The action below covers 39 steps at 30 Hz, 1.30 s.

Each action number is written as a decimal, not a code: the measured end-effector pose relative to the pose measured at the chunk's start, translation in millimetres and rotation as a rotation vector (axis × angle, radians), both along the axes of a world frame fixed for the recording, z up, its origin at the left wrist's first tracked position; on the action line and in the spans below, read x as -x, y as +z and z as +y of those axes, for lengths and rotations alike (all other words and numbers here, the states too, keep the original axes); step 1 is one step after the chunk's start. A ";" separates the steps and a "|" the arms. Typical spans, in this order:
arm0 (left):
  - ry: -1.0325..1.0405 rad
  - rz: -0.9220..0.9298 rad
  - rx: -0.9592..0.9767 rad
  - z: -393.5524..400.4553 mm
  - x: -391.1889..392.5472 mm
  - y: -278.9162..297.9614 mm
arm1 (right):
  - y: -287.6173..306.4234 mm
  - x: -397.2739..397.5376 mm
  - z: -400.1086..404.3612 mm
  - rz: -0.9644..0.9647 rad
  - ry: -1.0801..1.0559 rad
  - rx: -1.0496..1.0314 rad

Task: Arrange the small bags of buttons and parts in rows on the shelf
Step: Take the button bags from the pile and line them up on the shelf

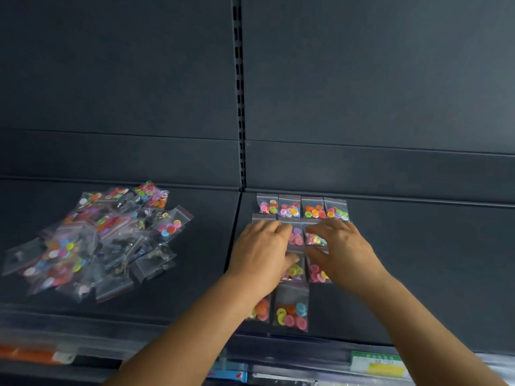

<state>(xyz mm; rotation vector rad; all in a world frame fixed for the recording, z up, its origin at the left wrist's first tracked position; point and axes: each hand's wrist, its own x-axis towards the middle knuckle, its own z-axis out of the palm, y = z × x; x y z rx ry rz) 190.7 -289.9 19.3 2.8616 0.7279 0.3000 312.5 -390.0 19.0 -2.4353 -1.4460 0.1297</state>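
Nearest, along the shelf's front lip (306,341), run price rails with an orange tag (30,355) far left of the hands and a green-and-yellow label (376,364) below the right forearm. Just behind the lip, under the left wrist, two bags (291,307) stand side by side, long axis running front to back, zip ends pointing at the back wall; the left one is half hidden by the arm. Dark bare shelf lies open right of the right hand all the way to the frame edge. The left hand (262,254) lies palm down on the second and third rows, fingers fairly straight and pressing bags, thumb near the middle column. The right hand (342,252) sits just beside it, fingers spread and a little bent over two bags; whether it pinches one I cannot tell. Between the hands, parts of four bags show, pink and yellow buttons inside. Just beyond the fingertips, the back row (302,207) holds four bags, edges touching, set against the back wall (362,168). Left of the left hand, past the seam (234,232) between shelf panels, a loose pile (94,240) of many bags lies overlapping at every angle, too tangled to count.
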 end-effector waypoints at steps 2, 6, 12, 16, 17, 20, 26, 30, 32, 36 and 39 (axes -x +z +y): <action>0.039 -0.007 -0.020 19.5 17.6 5.3 | 4.7 12.9 19.4 -0.022 0.052 -0.018; 0.132 -0.004 -0.041 61.5 54.1 12.9 | 10.3 39.9 63.6 -0.063 0.171 -0.032; 0.258 0.034 -0.045 124.8 100.5 9.9 | 6.9 78.5 129.8 -0.006 0.252 -0.032; 0.296 0.063 -0.025 163.6 119.4 5.2 | 0.0 99.1 167.9 0.048 0.270 0.000; 0.302 0.073 -0.021 173.7 122.2 3.2 | -1.8 102.8 176.0 0.061 0.269 0.011; 0.320 0.096 0.002 202.7 125.8 -1.8 | -7.6 112.0 199.0 0.089 0.258 0.054; 0.255 0.151 0.030 249.1 115.3 -13.0 | -20.9 121.8 231.7 0.127 0.170 0.121; 0.146 0.205 0.035 271.2 108.3 -23.7 | -29.4 124.2 244.5 0.156 0.074 0.084; 0.102 0.209 0.042 278.0 105.1 -28.0 | -31.1 123.9 248.4 0.172 0.025 0.054; 0.104 0.150 0.058 286.1 98.3 -31.5 | -32.3 119.7 250.7 0.199 -0.029 -0.019; 0.107 0.079 0.088 288.7 96.6 -25.6 | -27.9 116.4 248.9 0.249 -0.054 -0.096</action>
